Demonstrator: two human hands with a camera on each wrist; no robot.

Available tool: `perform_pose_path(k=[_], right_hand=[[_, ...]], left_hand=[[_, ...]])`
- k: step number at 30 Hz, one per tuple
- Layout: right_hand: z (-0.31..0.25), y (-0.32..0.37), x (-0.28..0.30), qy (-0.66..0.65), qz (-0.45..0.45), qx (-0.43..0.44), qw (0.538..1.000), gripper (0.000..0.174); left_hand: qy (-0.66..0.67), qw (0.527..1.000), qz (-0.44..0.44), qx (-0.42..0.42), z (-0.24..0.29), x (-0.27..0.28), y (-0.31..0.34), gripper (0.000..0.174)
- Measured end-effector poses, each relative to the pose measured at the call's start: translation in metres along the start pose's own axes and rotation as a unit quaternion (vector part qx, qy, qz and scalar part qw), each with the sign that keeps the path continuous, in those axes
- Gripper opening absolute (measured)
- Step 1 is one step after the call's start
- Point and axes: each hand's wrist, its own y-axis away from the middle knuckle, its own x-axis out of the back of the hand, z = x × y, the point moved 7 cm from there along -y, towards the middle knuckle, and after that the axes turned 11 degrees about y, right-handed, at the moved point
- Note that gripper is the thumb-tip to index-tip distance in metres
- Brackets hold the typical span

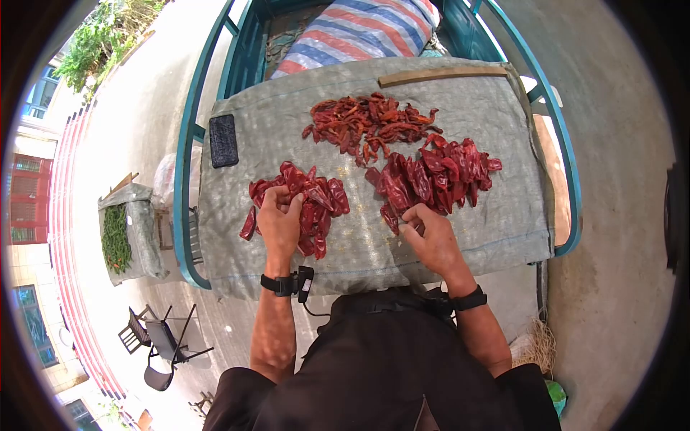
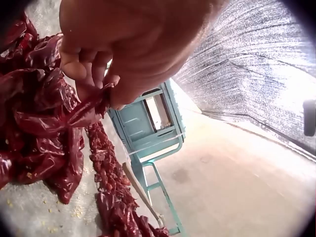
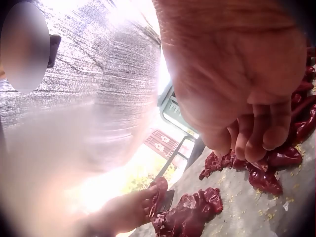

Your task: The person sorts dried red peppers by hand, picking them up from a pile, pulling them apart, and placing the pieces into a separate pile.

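My left hand (image 1: 279, 226) is over the left pile of dried red peppers (image 1: 316, 215), gripping one wrinkled pepper (image 2: 89, 109) between thumb and fingers, as the left wrist view shows. At the near edge of the right pile (image 1: 438, 172), my right hand (image 1: 435, 241) has its fingers curled down, with thumb and forefinger at the end of a single dark red pepper (image 1: 389, 218). In the right wrist view that pepper (image 3: 265, 181) shows under the fingertips, and the palm hides part of the grip.
A pile of smaller, more orange peppers (image 1: 359, 122) lies farther back on the grey cloth (image 1: 460, 237). Also on it are a wooden strip (image 1: 442, 75) and a dark flat object (image 1: 223, 141). Teal rails (image 1: 188, 179) flank the cloth, and a striped bag (image 1: 359, 32) lies behind. Pale seeds are scattered about.
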Motion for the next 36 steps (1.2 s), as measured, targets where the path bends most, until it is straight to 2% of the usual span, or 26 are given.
perform_pose_path(k=[2, 4, 7, 11, 15, 20, 23, 26, 29, 31, 34, 36], right_hand=[[0.001, -0.001, -0.003, -0.012, -0.009, -0.005, 1.000, 0.019], [0.001, -0.004, -0.011, -0.052, -0.040, -0.016, 0.998, 0.020], [-0.007, -0.005, -0.023, -0.133, -0.082, -0.028, 0.987, 0.023], [-0.023, -0.007, -0.037, -0.221, -0.136, -0.051, 0.964, 0.030], [-0.030, -0.011, -0.035, -0.230, -0.100, -0.039, 0.967, 0.035], [-0.025, -0.011, -0.034, -0.213, -0.069, -0.046, 0.974, 0.035], [-0.021, -0.013, -0.032, -0.156, -0.019, -0.002, 0.988, 0.034], [-0.020, -0.013, -0.034, -0.184, -0.072, -0.024, 0.980, 0.031], [-0.016, -0.011, -0.039, -0.219, -0.092, -0.025, 0.971, 0.028], [-0.011, -0.008, -0.042, -0.238, -0.111, -0.055, 0.963, 0.027], [-0.001, -0.006, -0.047, -0.276, -0.124, -0.083, 0.950, 0.026], [0.001, -0.006, -0.047, -0.283, -0.130, -0.085, 0.947, 0.026]], left_hand=[[0.180, 0.982, -0.050, 0.039, -0.002, -0.008, 0.004, 0.029], [0.368, 0.919, -0.112, 0.084, 0.006, -0.022, 0.014, 0.023], [0.437, 0.873, -0.179, 0.125, 0.009, -0.043, 0.030, 0.025], [0.456, 0.847, -0.239, 0.138, 0.023, -0.074, 0.047, 0.029], [0.423, 0.845, -0.303, 0.125, 0.025, -0.092, 0.058, 0.034], [0.399, 0.855, -0.312, 0.114, 0.029, -0.099, 0.061, 0.032], [0.383, 0.862, -0.311, 0.115, 0.027, -0.104, 0.065, 0.030], [0.371, 0.864, -0.315, 0.125, 0.020, -0.107, 0.066, 0.031], [0.362, 0.865, -0.317, 0.138, 0.015, -0.109, 0.069, 0.031], [0.361, 0.866, -0.318, 0.136, 0.016, -0.109, 0.072, 0.030], [0.367, 0.858, -0.316, 0.170, 0.014, -0.109, 0.076, 0.035], [0.410, 0.830, -0.308, 0.220, 0.009, -0.112, 0.077, 0.037]])
